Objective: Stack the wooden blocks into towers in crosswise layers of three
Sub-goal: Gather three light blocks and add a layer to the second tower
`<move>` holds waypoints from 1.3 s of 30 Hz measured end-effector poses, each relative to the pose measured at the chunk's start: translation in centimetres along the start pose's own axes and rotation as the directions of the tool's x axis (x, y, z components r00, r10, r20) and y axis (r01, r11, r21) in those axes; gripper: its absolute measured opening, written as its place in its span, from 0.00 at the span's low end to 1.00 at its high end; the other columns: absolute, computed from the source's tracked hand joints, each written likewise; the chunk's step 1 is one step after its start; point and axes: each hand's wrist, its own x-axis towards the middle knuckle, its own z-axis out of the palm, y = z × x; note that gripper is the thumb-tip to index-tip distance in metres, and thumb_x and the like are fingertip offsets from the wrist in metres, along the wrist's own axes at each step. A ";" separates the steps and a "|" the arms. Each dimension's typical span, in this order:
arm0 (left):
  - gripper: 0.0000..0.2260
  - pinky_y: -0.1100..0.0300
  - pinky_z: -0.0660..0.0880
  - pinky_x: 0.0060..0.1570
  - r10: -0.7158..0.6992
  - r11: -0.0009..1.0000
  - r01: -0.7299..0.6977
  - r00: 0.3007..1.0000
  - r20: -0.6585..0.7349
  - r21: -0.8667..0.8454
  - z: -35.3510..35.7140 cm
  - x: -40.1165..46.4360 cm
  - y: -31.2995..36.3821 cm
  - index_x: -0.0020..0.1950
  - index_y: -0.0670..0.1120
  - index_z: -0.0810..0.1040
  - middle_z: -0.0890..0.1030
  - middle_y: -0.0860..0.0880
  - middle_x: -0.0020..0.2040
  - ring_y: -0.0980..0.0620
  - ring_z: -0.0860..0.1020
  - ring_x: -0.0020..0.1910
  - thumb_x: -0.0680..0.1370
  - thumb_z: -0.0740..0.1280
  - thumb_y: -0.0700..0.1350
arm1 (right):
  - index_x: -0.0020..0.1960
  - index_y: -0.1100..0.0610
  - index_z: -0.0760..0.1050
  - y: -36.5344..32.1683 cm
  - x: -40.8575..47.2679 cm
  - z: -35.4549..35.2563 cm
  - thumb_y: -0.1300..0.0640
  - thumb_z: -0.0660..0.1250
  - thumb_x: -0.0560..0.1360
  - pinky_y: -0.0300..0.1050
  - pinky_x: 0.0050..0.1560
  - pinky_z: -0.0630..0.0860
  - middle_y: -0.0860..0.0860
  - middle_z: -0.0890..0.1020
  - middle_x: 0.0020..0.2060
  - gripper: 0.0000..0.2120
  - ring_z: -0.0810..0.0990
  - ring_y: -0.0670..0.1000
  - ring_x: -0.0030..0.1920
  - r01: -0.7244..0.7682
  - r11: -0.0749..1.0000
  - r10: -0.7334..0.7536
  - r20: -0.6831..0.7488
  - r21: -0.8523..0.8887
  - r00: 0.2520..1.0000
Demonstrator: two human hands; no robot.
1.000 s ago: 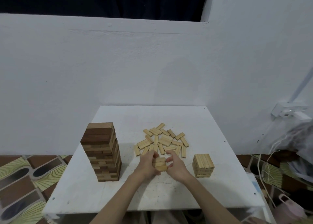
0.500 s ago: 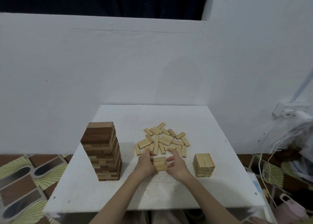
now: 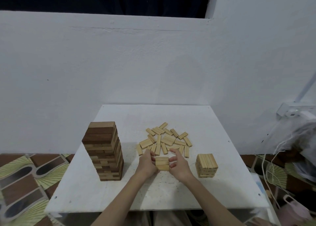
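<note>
Both hands are cupped around a small bundle of blocks point(image 3: 162, 163) right in the middle of the table point(image 3: 89, 189): left hand point(image 3: 147, 164) pressed on its left side, right hand point(image 3: 178, 165) touching the right side with fingers loosely curled. Just beyond the hands there's a loose pile of blocks point(image 3: 166, 142) lying flat. Off to the left of the left hand stands a tall tower point(image 3: 104, 151), dark layers on top. To the right of the right hand sits a short tower point(image 3: 206, 165).
</note>
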 end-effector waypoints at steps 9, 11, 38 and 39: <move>0.23 0.59 0.76 0.43 -0.022 0.999 0.022 1.000 -0.006 0.040 -0.1 0.0 -0.1 0.53 0.44 0.68 0.75 0.45 0.50 0.51 0.73 0.44 0.64 0.74 0.33 | 0.72 0.52 0.62 0.2 0.0 0.0 0.72 0.65 0.72 0.39 0.40 0.75 0.46 0.73 0.45 0.33 0.75 0.46 0.40 -0.002 1.000 0.002 -0.007 0.003 1.000; 0.23 0.59 0.75 0.42 -0.025 0.999 0.025 1.000 -0.008 0.029 -0.1 0.0 -0.1 0.53 0.44 0.68 0.75 0.45 0.49 0.51 0.73 0.43 0.64 0.75 0.33 | 0.72 0.52 0.62 0.2 0.1 0.1 0.72 0.65 0.72 0.40 0.41 0.76 0.46 0.73 0.45 0.33 0.75 0.46 0.40 -0.010 1.000 0.010 -0.009 0.011 1.000; 0.29 0.59 0.73 0.52 0.189 0.921 -0.229 0.970 0.152 0.314 -0.8 0.9 0.3 0.59 0.45 0.66 0.68 0.49 0.59 0.50 0.70 0.57 0.64 0.75 0.38 | 0.76 0.51 0.54 -2.2 -0.1 -1.9 0.69 0.71 0.69 0.38 0.47 0.70 0.50 0.67 0.62 0.43 0.66 0.46 0.55 0.179 0.958 -0.131 0.216 -0.222 0.968; 0.29 0.59 0.73 0.52 0.184 0.920 -0.228 0.970 0.160 0.319 -0.8 0.9 0.3 0.59 0.45 0.66 0.68 0.49 0.59 0.50 0.70 0.57 0.64 0.75 0.38 | 0.76 0.51 0.54 -2.3 -0.1 -2.0 0.69 0.71 0.69 0.37 0.45 0.70 0.51 0.67 0.64 0.43 0.66 0.46 0.56 0.184 0.957 -0.131 0.229 -0.226 0.965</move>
